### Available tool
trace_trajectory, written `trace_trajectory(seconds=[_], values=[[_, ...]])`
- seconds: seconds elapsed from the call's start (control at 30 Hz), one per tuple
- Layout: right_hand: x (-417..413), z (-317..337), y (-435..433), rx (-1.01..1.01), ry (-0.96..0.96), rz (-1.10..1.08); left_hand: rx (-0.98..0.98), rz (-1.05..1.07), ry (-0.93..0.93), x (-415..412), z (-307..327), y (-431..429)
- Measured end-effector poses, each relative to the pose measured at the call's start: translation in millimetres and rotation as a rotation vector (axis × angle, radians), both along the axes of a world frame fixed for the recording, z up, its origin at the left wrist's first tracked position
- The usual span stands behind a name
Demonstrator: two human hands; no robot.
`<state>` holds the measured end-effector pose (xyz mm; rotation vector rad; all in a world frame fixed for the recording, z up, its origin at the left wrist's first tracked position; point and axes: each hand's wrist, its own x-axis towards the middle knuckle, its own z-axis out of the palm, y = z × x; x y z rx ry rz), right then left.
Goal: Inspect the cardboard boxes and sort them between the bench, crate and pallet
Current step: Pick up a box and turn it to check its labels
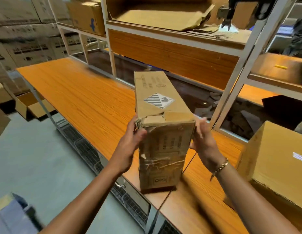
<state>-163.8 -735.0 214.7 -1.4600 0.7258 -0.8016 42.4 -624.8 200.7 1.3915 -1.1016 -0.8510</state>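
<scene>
A long, worn cardboard box (pixel 161 129) with a torn upper edge, crinkled tape and a striped diamond label is held between both hands above the orange wooden bench (pixel 82 98). My left hand (pixel 131 142) grips its left side, thumb curled over the front face. On the right side my right hand (pixel 203 139) holds it, fingers wrapped round the edge. The box's lower end is near the bench's front edge; I cannot tell if it touches.
A larger closed cardboard box (pixel 275 162) stands on the bench at the right. Metal shelving (pixel 231 85) with flattened cardboard rises behind the bench. An open box (pixel 31 107) sits on the floor at the left, stacked cartons fill the far left, and something blue (pixel 10 215) shows at the bottom left.
</scene>
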Motion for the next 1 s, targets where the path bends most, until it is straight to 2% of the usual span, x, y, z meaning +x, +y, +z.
trace_trajectory(seconds=[0.1, 0.23, 0.3, 0.43, 0.67, 0.83, 0.93, 1.0], values=[[-2.8, 31.5, -13.7, 0.131, 0.052, 0.072, 0.066, 0.008, 0.175, 12.9, 35.0, -8.4], [20.5, 61.2, -47.4, 0.086, 0.405, 0.148, 0.323, 0.014, 0.075, 32.4, 64.2, -46.0], [39.3, 59.7, -57.8, 0.049, 0.492, 0.166, 0.356, 0.016, 0.003, 36.9, 58.7, -64.7], [67.2, 36.7, -78.3, 0.048, 0.404, 0.072, 0.259, -0.046, -0.021, 35.4, 39.3, -88.9], [72.9, 42.6, -80.6, 0.036, 0.398, 0.020, 0.294, -0.045, -0.035, 39.9, 44.2, -94.7], [55.2, 42.9, -65.0, 0.035, 0.548, 0.066, 0.449, -0.069, -0.138, 46.0, 44.3, -72.1], [68.1, 56.4, -91.2, 0.141, 0.609, 0.071, 0.532, -0.109, -0.157, 58.7, 61.1, -98.4], [86.3, 60.3, -113.3, 0.185, 0.621, 0.040, 0.559, -0.060, -0.127, 65.6, 70.1, -122.8]])
